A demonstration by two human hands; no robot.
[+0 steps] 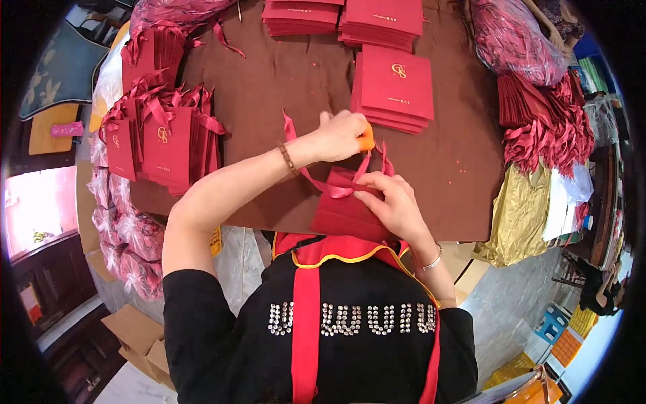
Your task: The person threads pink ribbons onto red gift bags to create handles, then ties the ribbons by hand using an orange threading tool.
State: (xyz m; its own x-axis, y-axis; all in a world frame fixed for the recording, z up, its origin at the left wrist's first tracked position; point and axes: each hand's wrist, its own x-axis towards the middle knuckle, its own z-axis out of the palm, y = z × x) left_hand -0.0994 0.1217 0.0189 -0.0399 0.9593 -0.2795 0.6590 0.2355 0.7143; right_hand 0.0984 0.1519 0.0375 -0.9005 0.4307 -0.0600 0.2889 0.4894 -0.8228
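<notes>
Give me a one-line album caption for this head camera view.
Both hands thread a red ribbon through a dark red paper bag: left hand pulls, right hand steadies, beside stacked flat bags.

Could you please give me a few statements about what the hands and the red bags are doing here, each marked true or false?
1. The left hand pulls a red ribbon up from the bag. True.
2. The right hand rests on the stack of flat bags. False: it is on the bag at the table's near edge, apart from that stack.
3. Finished bags with ribbon handles stand to the person's left. True.
4. The left hand has an orange cover on a fingertip. True.
5. The table is covered in white cloth. False: the cover is dark brown.
</notes>
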